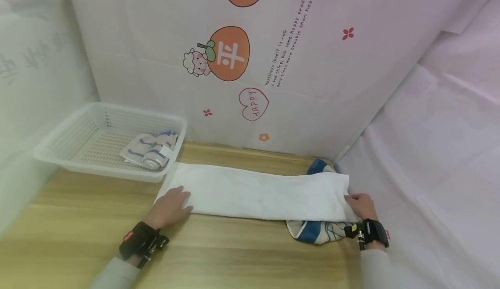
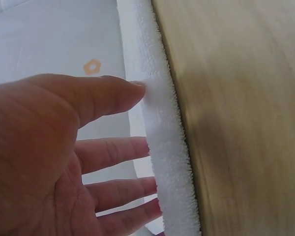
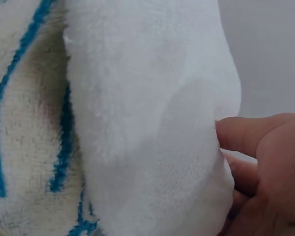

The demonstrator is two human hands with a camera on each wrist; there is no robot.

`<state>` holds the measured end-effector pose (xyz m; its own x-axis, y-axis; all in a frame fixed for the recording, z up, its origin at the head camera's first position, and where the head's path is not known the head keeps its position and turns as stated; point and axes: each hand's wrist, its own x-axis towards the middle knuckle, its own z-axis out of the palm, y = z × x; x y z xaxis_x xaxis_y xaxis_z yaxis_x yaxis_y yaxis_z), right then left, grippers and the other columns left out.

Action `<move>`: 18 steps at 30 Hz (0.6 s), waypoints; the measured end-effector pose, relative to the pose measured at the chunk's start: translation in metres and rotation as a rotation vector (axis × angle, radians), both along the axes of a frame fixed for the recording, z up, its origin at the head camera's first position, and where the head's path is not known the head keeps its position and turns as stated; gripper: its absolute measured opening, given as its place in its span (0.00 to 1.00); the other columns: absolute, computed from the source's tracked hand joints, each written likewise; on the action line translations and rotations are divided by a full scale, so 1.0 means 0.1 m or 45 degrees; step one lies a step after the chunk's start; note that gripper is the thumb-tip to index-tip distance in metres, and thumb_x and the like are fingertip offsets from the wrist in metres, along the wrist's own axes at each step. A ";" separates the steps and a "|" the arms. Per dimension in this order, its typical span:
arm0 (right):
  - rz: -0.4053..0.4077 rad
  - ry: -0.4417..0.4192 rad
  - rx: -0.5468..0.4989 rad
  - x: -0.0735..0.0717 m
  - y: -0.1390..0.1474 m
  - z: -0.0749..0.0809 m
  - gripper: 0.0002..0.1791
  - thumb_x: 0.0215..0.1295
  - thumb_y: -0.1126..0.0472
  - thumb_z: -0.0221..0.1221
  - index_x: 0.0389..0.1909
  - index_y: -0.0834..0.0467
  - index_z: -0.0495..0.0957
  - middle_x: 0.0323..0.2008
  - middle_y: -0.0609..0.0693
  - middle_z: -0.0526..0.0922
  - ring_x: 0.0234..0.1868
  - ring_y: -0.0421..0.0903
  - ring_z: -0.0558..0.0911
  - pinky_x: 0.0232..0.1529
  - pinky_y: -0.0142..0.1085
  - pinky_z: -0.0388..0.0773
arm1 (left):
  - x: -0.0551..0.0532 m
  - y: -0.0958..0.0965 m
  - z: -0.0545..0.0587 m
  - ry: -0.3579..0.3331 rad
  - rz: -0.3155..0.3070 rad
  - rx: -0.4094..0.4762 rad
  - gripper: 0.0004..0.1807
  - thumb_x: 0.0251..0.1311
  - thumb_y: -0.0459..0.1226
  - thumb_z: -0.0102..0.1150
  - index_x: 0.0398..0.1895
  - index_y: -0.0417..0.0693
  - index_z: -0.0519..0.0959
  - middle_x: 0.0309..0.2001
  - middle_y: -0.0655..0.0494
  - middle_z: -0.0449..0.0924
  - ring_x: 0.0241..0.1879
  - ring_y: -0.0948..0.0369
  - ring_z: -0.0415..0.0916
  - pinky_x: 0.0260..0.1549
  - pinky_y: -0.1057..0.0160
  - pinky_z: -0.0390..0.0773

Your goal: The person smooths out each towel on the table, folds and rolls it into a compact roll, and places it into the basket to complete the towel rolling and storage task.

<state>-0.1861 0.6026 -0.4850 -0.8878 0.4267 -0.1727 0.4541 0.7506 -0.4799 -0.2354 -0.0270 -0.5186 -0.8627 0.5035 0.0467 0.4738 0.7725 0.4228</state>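
A white towel (image 1: 258, 193), folded into a long strip, lies across the wooden table. My left hand (image 1: 170, 206) rests on its left end with the fingers spread and nearly straight; in the left wrist view the thumb and fingertips touch the towel's fuzzy surface. At the other end my right hand (image 1: 361, 205) pinches the towel's edge between thumb and fingers, which the right wrist view shows close up. Beneath that right end sits a cream towel with blue stripes (image 1: 310, 231), mostly covered, its parts sticking out in front and behind.
A white plastic basket (image 1: 105, 174) stands at the back left, holding folded and rolled striped cloths (image 1: 152, 150). Behind the table (image 1: 234, 254) rises a printed white curtain (image 1: 312, 106), and pale fabric hangs at both sides.
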 end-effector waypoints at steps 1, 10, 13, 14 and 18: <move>-0.013 0.007 0.004 -0.01 0.02 0.01 0.34 0.75 0.49 0.49 0.61 0.78 0.71 0.59 0.78 0.74 0.56 0.70 0.77 0.53 0.57 0.76 | 0.00 0.00 0.01 0.003 0.000 0.008 0.25 0.65 0.41 0.62 0.58 0.31 0.77 0.63 0.25 0.71 0.64 0.32 0.69 0.64 0.35 0.69; -0.045 0.301 0.078 -0.02 -0.25 0.61 0.30 0.75 0.50 0.51 0.59 0.75 0.75 0.50 0.73 0.80 0.47 0.62 0.80 0.37 0.40 0.75 | -0.16 0.17 0.06 0.042 0.098 0.303 0.19 0.72 0.44 0.56 0.52 0.36 0.81 0.54 0.38 0.82 0.57 0.40 0.78 0.59 0.41 0.75; 0.003 0.330 0.072 -0.11 -0.53 0.85 0.30 0.76 0.47 0.51 0.60 0.72 0.75 0.51 0.70 0.80 0.47 0.59 0.79 0.37 0.37 0.73 | -0.26 0.32 0.15 0.018 0.100 0.478 0.17 0.74 0.44 0.53 0.50 0.39 0.83 0.49 0.44 0.86 0.52 0.45 0.81 0.55 0.44 0.78; 0.017 0.337 0.067 -0.14 -0.64 0.92 0.30 0.76 0.47 0.51 0.59 0.72 0.75 0.51 0.70 0.80 0.47 0.59 0.78 0.38 0.38 0.73 | -0.29 0.37 0.18 0.011 0.090 0.528 0.17 0.75 0.44 0.53 0.48 0.40 0.84 0.46 0.46 0.87 0.49 0.48 0.83 0.52 0.46 0.80; 0.108 0.397 0.051 -0.22 -1.13 1.13 0.27 0.76 0.50 0.52 0.58 0.71 0.77 0.50 0.69 0.80 0.46 0.58 0.79 0.39 0.38 0.75 | -0.35 0.57 0.33 -0.065 0.028 0.650 0.17 0.76 0.44 0.50 0.48 0.41 0.84 0.40 0.51 0.87 0.41 0.56 0.82 0.44 0.53 0.81</move>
<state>-0.2085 0.4892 -0.3724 -0.9281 0.3496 0.1283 0.2249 0.8006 -0.5554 -0.2702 0.0299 -0.4851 -0.8805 0.4092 0.2394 0.4285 0.4708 0.7712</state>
